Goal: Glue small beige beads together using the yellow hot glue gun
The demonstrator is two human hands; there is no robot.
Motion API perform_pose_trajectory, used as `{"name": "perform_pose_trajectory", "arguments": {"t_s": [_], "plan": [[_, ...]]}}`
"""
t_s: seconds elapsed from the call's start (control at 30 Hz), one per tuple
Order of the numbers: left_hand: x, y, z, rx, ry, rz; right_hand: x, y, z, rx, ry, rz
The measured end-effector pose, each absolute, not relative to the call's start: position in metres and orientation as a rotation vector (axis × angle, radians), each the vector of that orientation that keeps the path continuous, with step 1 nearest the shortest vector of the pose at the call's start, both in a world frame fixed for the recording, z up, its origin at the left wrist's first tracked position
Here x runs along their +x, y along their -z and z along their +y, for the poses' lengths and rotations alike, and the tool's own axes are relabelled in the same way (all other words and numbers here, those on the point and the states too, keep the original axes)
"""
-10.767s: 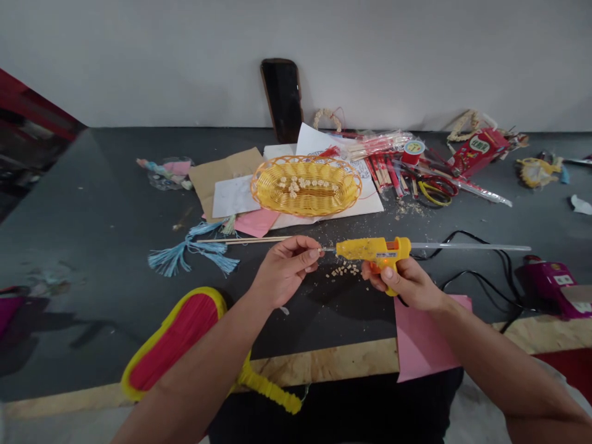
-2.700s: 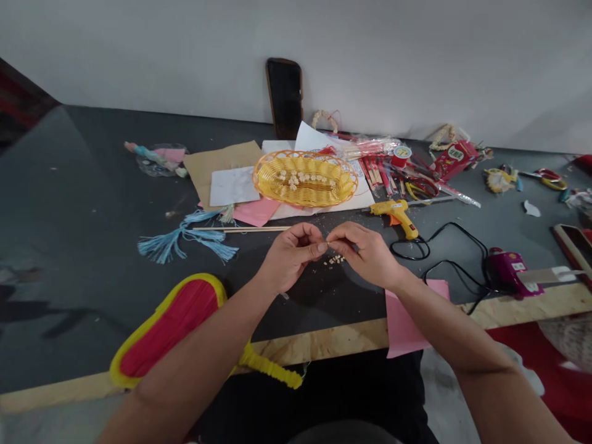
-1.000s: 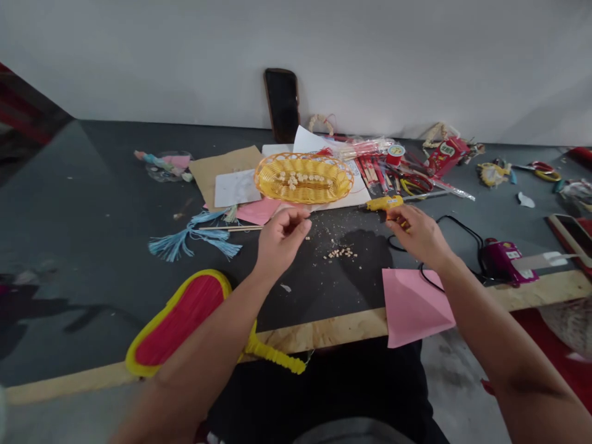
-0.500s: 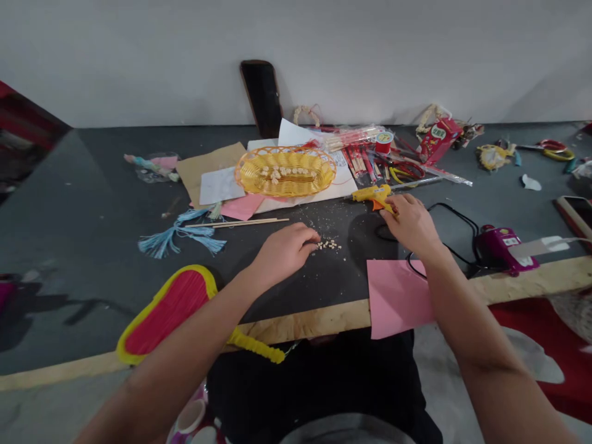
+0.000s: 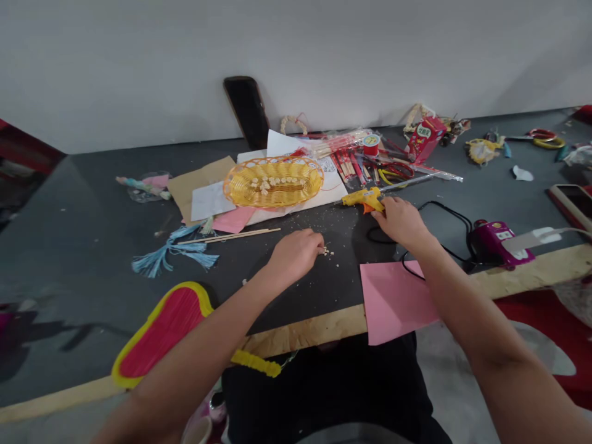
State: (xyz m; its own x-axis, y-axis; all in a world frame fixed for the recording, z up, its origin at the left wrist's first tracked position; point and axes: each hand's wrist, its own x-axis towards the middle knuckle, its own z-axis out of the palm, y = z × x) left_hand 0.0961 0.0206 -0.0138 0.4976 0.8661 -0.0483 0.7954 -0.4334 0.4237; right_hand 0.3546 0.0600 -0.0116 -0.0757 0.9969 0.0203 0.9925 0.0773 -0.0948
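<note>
My left hand (image 5: 297, 258) rests low over the dark tabletop, fingers curled together at a small pile of pale, wood-coloured bits (image 5: 328, 251). The hand covers part of the pile, and whatever its fingertips pinch is hidden. My right hand (image 5: 401, 222) is closed round the handle of a yellow hot glue gun (image 5: 363, 197), which lies on its side with its nozzle pointing left. Behind the hands stands a yellow woven basket (image 5: 277, 196) with several pale pieces inside. A pink paper sheet (image 5: 398, 302) lies below my right wrist, overhanging the table edge.
Two thin sticks (image 5: 231, 235) and a blue tassel (image 5: 173, 250) lie left. A red fan-shaped piece with yellow trim (image 5: 171, 330) is under my left forearm. A black cord runs to a purple box (image 5: 502, 243). Scissors (image 5: 398, 172) and a phone (image 5: 248, 111) are farther back.
My left hand has moved right over the pale bits, covering more of them, and its fingers have closed. My right hand stays on the glue gun. The camera view has shifted slightly.
</note>
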Motion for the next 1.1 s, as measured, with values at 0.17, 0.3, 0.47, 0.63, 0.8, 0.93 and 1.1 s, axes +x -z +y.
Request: {"name": "perform_pose_trajectory", "arguments": {"t_s": [0.17, 0.3, 0.47, 0.63, 0.8, 0.93, 1.1], "plan": [[0.095, 0.018, 0.019, 2.399, -0.229, 1.416, 0.360, 0.005, 0.076, -2.177, -0.267, -2.246], [0.098, 0.013, 0.015, 2.483, -0.029, 1.418, 0.372, -0.002, 0.078, -2.079, -0.555, -2.013], [0.091, 0.004, 0.012, 2.346, -0.265, 1.423, 0.371, -0.026, 0.061, -1.534, -1.025, -1.424], [0.068, 0.001, 0.010, 1.801, -0.702, 1.277, 0.339, -0.042, 0.042, -1.208, -1.386, -1.315], [0.048, 0.009, 0.014, 1.143, -1.051, 1.066, 0.305, -0.020, 0.029, -0.942, -1.498, -1.325], [0.040, 0.012, 0.018, 0.816, -1.145, 0.919, 0.295, 0.004, 0.021, -0.864, -1.597, -1.385], [0.040, 0.013, 0.020, 0.731, -1.154, 0.907, 0.289, 0.018, 0.011, -0.877, -1.728, -1.543]]}}
